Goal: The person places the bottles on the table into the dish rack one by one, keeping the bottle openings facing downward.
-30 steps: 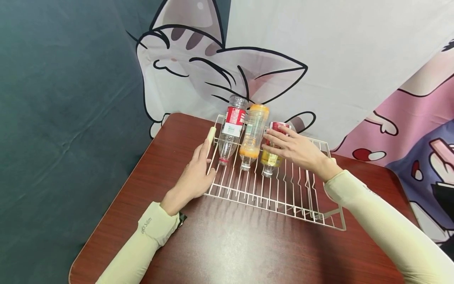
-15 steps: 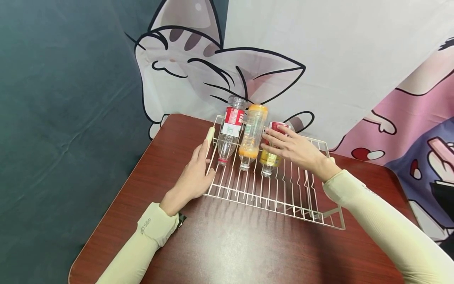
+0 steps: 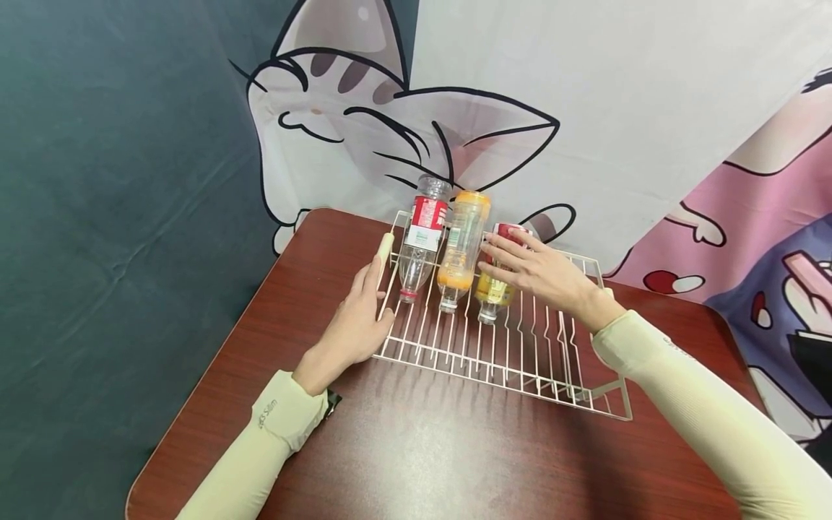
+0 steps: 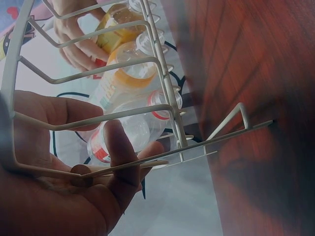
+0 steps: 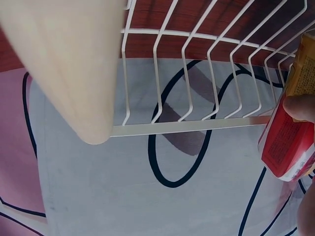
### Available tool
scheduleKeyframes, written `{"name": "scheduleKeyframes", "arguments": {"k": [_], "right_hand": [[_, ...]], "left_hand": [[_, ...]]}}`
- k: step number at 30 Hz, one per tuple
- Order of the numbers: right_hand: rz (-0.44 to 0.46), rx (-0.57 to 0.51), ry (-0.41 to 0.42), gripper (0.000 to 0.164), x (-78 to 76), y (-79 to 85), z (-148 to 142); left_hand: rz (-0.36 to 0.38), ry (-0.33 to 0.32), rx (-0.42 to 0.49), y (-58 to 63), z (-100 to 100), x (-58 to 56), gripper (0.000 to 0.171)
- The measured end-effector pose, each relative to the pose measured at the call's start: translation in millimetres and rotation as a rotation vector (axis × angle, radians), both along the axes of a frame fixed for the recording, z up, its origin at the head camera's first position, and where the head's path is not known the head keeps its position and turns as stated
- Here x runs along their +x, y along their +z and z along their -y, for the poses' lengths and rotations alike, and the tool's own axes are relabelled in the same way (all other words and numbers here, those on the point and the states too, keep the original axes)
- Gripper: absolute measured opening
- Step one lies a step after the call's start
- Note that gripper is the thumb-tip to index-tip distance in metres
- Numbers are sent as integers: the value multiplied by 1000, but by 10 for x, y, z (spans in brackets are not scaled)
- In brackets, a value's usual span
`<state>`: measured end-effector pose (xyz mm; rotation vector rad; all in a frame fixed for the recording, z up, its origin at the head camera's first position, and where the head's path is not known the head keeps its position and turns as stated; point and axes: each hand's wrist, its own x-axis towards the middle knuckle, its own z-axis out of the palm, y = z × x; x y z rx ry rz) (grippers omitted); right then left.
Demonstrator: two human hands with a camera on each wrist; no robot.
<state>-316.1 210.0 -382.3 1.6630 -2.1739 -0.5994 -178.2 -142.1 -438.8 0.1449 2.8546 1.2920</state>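
Observation:
A white wire rack (image 3: 448, 361) stands on the table, with three bottles lying in it, necks toward the near side. My left hand (image 3: 357, 321) grips the rack's left side at its pale handle (image 3: 386, 249); in the left wrist view, fingers (image 4: 120, 142) curl among the wires. Nearest that hand is a clear bottle with a red and white label (image 3: 427, 217). Beside it lies a clear bottle with orange ends (image 3: 464, 231). My right hand (image 3: 546, 278) holds the third bottle, red and yellow (image 3: 492, 292), from above and its right side; the palm hides part of it.
The reddish-brown table (image 3: 390, 448) reaches toward me. Behind the rack hangs a cloth backdrop (image 3: 624, 108) with cartoon drawings. More rack wires (image 5: 189, 88) run to the right of the held bottle. A small black item (image 3: 333, 401) shows by my left wrist.

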Motion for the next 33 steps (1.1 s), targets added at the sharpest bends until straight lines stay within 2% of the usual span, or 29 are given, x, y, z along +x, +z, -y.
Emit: {"name": "scheduleKeyframes", "arguments": {"k": [7, 16, 24, 33], "right_hand": [[-6, -12, 6, 83, 7, 17, -1], [33, -44, 27, 88, -9, 5, -36], [21, -23, -19, 101, 3, 54, -27], [95, -205, -63, 109, 45, 68, -102]], "left_hand": [[-5, 0, 7, 17, 1, 14, 95], [-6, -2, 10, 20, 0, 23, 96], [2, -2, 19, 34, 7, 49, 96], [-4, -7, 13, 31, 12, 31, 96]]}}
